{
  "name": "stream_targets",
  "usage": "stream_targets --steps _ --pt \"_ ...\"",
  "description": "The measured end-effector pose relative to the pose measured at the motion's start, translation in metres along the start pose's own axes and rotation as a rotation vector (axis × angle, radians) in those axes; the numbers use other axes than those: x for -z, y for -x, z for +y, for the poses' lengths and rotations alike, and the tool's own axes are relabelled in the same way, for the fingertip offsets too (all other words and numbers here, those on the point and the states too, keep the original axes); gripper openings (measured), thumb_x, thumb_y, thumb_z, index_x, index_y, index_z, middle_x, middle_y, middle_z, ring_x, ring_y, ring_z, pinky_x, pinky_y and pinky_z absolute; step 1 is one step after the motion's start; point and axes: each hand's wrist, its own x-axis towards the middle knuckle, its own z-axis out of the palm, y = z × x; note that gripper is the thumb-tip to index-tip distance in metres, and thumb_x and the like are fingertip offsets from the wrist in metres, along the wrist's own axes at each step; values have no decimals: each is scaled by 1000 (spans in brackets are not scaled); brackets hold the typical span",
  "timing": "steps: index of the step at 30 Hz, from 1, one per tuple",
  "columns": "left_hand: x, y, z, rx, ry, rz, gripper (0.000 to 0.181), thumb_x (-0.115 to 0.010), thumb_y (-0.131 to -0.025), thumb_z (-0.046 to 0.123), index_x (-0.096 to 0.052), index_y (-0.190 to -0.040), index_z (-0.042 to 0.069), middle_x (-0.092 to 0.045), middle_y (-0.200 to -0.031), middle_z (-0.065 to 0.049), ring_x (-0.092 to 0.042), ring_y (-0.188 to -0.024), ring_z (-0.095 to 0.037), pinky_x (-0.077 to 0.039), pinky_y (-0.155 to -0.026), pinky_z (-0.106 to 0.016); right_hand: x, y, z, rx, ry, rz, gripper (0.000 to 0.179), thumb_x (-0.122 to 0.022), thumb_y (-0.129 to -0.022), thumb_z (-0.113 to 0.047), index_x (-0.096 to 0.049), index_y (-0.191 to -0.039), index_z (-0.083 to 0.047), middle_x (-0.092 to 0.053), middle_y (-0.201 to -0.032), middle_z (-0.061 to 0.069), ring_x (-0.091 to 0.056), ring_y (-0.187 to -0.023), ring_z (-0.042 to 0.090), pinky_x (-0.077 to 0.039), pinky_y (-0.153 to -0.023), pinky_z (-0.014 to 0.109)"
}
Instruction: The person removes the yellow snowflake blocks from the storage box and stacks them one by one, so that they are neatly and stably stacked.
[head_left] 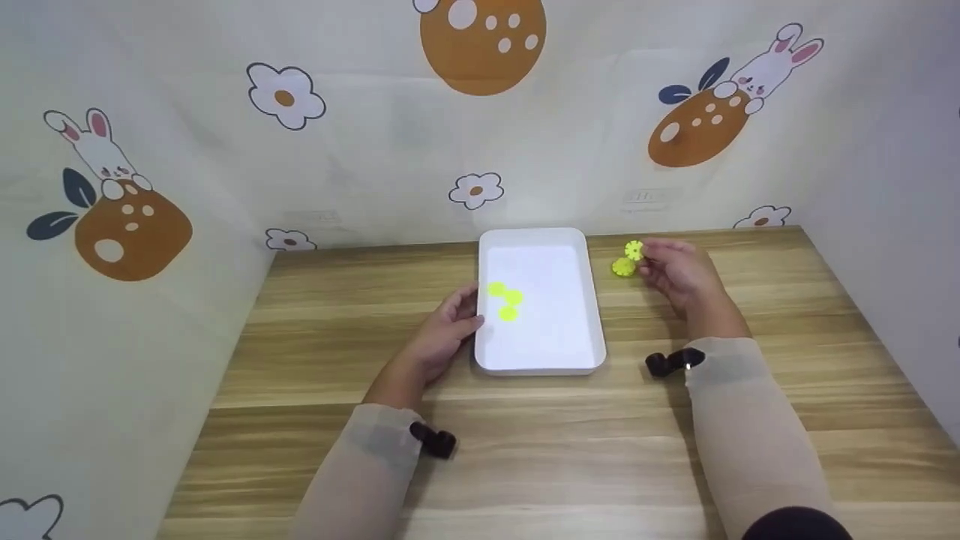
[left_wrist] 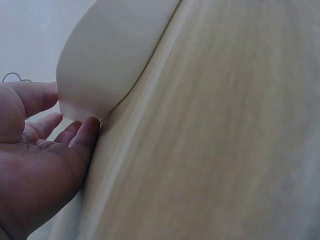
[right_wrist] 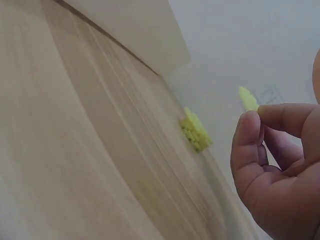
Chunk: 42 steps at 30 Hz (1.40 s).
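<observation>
Bright, soft light in the head view washes out the tray [head_left: 559,330] and its yellow discs [head_left: 508,313] at centre, while both wrist views look dimmer and hazier, their wood grain [left_wrist: 215,130] blurred.

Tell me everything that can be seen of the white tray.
The white tray is rectangular, with rounded corners, low raised walls and a smooth, plain finish that looks like plastic. It lies flat and open side up on the wood-patterned table, its long sides running away from the person. Three yellow-green discs lie in its left half. The left hand touches the outside of its left wall. Whether its far end meets the patterned backdrop is hard to tell.
</observation>
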Motion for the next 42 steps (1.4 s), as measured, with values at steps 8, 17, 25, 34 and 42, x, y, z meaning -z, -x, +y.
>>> stream_targets --steps 8,17,25,34,42 --pt "-1 0 1 1 -2 -3 65 -56 -108 4 -33 -168 13 -31 -177 -9 -31 -165 -29 -27 -136 -46 5 -3 7 -32 86 40 36 -72 -102 -9 -66 -137 -1 -78 -95 -1 -72 -83 10 -63 -81 20" --pt "0 1 1 8 -3 -5 66 -56 -108 4 -32 -168 14 -30 -177 -9 -29 -165 -29 -25 -136 -46 4 -4 8 -63 138 57 53 -73 -101 -8 -56 -149 3 -79 -99 -4 -74 -83 5 -64 -86 18" --pt "-1 1 1 9 0 5 64 -56 -108 5 -34 -167 15 -33 -176 -8 -32 -164 -27 -27 -136 -45 1 -6 10 -67 153 92 38 -75 -99 -8 -66 -136 1 -80 -91 0 -74 -76 7 -64 -77 19" --pt "-1 -1 -1 2 3 14 65 -56 -107 4 -34 -167 14 -35 -175 -9 -33 -163 -29 -27 -136 -45 2 -5 10 -63 193 114 38 -74 -100 -8 -66 -136 1 -80 -91 -3 -74 -75 4 -64 -79 18" --pt "-2 0 1 23 -4 26 64 -58 -107 6 -37 -166 18 -37 -174 -7 -34 -163 -26 -27 -136 -45 0 -7 10 -67 190 129 37 -73 -100 -7 -65 -135 2 -80 -91 -2 -74 -76 5 -64 -81 19"
